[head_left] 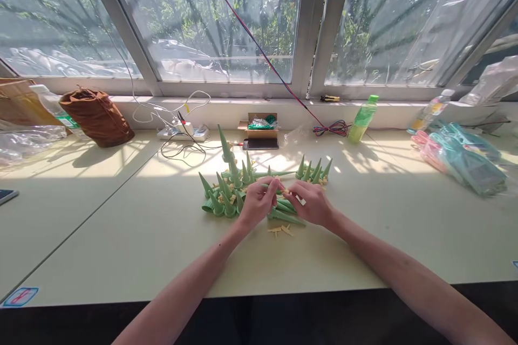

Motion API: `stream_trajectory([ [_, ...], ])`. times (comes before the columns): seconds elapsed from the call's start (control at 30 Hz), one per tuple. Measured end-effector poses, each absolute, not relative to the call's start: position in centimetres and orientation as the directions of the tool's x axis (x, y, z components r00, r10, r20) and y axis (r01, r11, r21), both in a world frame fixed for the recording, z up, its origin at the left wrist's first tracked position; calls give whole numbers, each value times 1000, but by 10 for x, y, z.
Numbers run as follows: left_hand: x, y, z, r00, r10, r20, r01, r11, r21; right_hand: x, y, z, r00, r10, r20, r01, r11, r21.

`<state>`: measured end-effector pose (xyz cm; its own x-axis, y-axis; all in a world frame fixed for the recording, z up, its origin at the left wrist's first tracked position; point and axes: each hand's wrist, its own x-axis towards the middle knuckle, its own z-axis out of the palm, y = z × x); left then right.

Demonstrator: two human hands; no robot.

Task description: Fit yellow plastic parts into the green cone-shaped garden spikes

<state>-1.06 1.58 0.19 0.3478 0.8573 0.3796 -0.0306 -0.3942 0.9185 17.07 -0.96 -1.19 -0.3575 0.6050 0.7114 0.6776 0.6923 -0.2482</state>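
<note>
My left hand (259,202) is closed over the table, with a bit of a green cone (265,186) showing at its fingers. My right hand (313,204) pinches a small pale yellow piece (285,192) against what the left holds. The fingers hide most of both parts. Several green cones stand upright to the left (229,206) and at the back right (306,171), with little yellow pieces among them. More green cones (285,216) lie on their sides beneath my hands. Loose yellow pieces (281,230) rest on the table just in front.
Behind the cones are a phone (261,144) and an open cardboard box (258,126). A power strip (184,132) with cables and a brown bag (97,117) stand at back left. A green bottle (363,119) and plastic packets (465,156) are on the right.
</note>
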Motion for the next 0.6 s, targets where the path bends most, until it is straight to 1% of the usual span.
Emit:
stream_trajectory([
  [0.13, -11, 15, 3, 346, 857, 383, -3, -407, 913, 170, -9, -13, -353, 605, 714, 686, 686, -241],
  [0.27, -10, 14, 4, 327, 845, 424, 21, -455, 890, 170, -9, -14, -350, 619, 703, 702, 671, -241],
  [0.5, -9, 13, 3, 307, 833, 460, 56, -498, 865, 170, -10, -15, -336, 653, 679, 711, 649, -272],
  [0.6, -9, 13, 2, 301, 825, 478, 105, -527, 844, 169, -9, -16, -323, 664, 675, 708, 643, -294],
])
